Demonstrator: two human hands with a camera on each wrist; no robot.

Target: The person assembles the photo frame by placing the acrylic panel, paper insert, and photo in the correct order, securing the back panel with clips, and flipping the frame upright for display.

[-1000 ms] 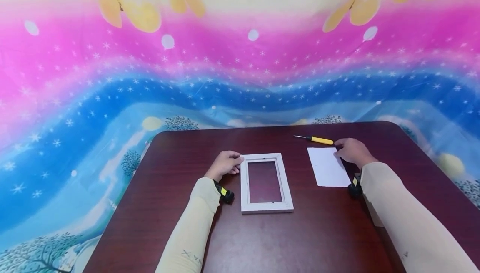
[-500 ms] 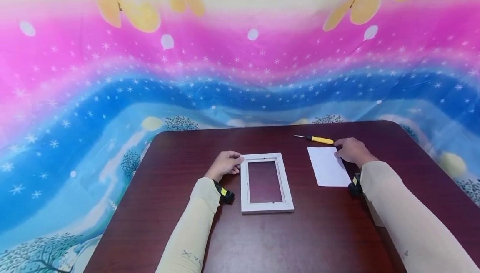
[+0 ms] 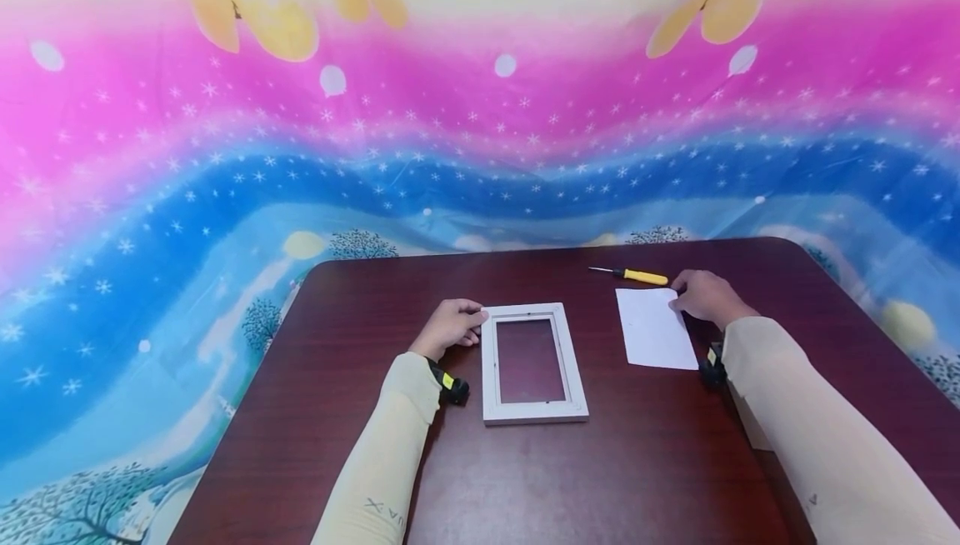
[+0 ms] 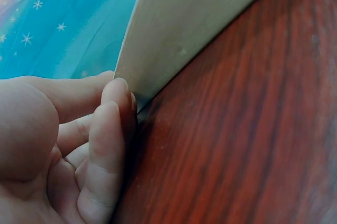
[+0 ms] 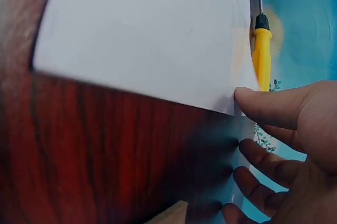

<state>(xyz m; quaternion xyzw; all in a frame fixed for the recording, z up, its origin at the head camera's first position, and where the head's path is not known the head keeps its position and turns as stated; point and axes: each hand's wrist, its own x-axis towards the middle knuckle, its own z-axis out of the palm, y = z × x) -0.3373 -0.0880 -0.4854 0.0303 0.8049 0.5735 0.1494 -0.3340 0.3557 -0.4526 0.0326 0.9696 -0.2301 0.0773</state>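
A dark reddish-brown, wood-grained tabletop with rounded far corners and a sheen of light near its front stands before a creased backdrop sheet printed in cream, pink and blue bands with white snowflakes and trees.

We see a white rectangular picture frame lying on the dark red table, recessed inner ledge facing up — its far left corner held by the left hand. To its right lies a plain white sheet of paper, far right corner under the thumb of the right hand.
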